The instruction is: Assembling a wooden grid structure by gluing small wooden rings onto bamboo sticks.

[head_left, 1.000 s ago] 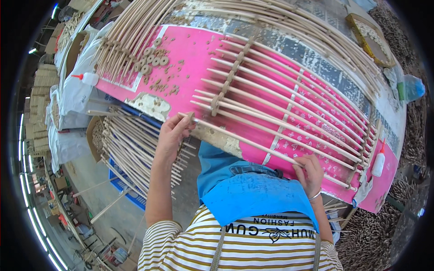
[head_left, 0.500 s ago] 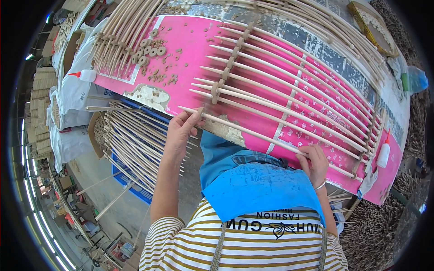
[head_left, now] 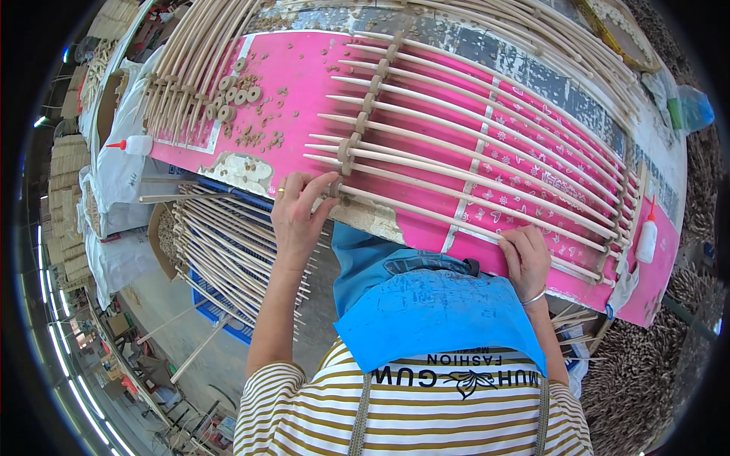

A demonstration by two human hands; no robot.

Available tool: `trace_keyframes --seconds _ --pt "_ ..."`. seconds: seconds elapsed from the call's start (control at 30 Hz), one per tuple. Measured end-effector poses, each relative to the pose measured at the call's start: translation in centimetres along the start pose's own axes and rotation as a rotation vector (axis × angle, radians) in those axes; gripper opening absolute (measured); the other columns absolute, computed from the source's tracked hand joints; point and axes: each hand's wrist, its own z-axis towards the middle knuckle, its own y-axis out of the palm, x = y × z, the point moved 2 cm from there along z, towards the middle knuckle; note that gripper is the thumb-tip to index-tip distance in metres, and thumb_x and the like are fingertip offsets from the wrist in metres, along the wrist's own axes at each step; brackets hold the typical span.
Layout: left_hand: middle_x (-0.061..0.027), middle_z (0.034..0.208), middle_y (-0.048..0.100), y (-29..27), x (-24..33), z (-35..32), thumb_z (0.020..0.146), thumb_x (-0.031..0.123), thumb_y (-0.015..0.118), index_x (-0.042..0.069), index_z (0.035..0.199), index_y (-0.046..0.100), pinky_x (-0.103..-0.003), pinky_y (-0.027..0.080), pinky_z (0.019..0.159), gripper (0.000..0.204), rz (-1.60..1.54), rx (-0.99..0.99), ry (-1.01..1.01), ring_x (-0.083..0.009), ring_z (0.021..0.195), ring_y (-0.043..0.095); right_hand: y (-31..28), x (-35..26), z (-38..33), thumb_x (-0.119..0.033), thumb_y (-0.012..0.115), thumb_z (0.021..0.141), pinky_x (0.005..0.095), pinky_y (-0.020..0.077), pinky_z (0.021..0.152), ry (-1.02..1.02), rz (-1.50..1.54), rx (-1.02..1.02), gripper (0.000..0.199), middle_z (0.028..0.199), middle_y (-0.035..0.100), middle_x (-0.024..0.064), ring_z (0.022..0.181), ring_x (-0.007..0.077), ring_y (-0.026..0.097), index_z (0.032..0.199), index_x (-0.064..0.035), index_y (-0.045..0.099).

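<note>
Loose sticks lie heaped below the pink desk, glue bottles at its ends. The stick rack lies flat, pale rods threaded through beads. Left hand pinches the nearest rod's end; right hand seems to press flat, fingers spread.

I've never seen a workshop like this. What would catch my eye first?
The bright pink tabletop, with a rack of long pale wooden rods laid across it. The left hand pinches the nearest rod's end; the right hand rests farther along. Small wooden rings lie scattered at the far left.
</note>
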Motion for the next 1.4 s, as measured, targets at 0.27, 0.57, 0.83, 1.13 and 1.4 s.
trace_keyframes --seconds 0.27,0.57,0.83,1.13,1.4 --pt "-0.0062 0.100 0.061 1.5 0.5 0.5 0.076 0.013 0.083 0.018 0.122 0.074 -0.040 0.051 0.081 0.047 -0.075 0.014 0.030 -0.0269 0.094 0.062 -0.4 0.3 -0.3 -0.014 0.079 0.086 0.0433 0.0486 0.077 0.035 -0.028 0.058 0.017 0.090 0.064 0.0118 0.087 0.0318 0.062 0.099 -0.0050 0.071" --pt "-0.0093 0.102 0.063 1.0 -0.9 -0.1 0.079 0.003 0.080 0.010 0.124 0.073 -0.044 0.049 0.090 0.046 -0.058 -0.014 0.061 -0.0297 0.098 0.062 1.4 0.9 -0.6 -0.021 0.079 0.084 0.0420 0.0473 0.081 0.012 -0.024 0.136 0.017 0.096 0.064 0.0062 0.097 0.0280 0.062 0.093 -0.0113 0.068" --pt "-0.0084 0.104 0.061 1.4 0.2 0.1 0.078 -0.006 0.078 0.005 0.123 0.070 -0.042 0.048 0.088 0.047 -0.035 0.006 0.078 -0.0271 0.096 0.060 1.8 1.2 -1.0 -0.028 0.078 0.087 0.0394 0.0470 0.083 -0.003 -0.065 0.220 0.019 0.100 0.063 0.0039 0.098 0.0243 0.061 0.093 -0.0128 0.069" --pt "-0.0101 0.106 0.058 1.6 0.0 -0.1 0.081 -0.002 0.077 0.006 0.124 0.070 -0.042 0.052 0.082 0.044 0.006 0.035 0.071 -0.0268 0.093 0.064 2.8 1.6 -0.7 -0.030 0.078 0.083 0.0395 0.0461 0.088 -0.045 -0.053 0.259 0.021 0.095 0.058 0.0038 0.097 0.0227 0.059 0.087 -0.0134 0.065" --pt "-0.0098 0.107 0.059 1.8 -0.6 -0.5 0.083 0.004 0.079 0.007 0.126 0.068 -0.043 0.052 0.082 0.044 0.028 0.029 0.060 -0.0271 0.095 0.063 3.4 1.7 -0.8 -0.031 0.076 0.088 0.0402 0.0477 0.091 -0.068 -0.020 0.236 0.020 0.097 0.061 0.0037 0.099 0.0225 0.061 0.094 -0.0129 0.070"
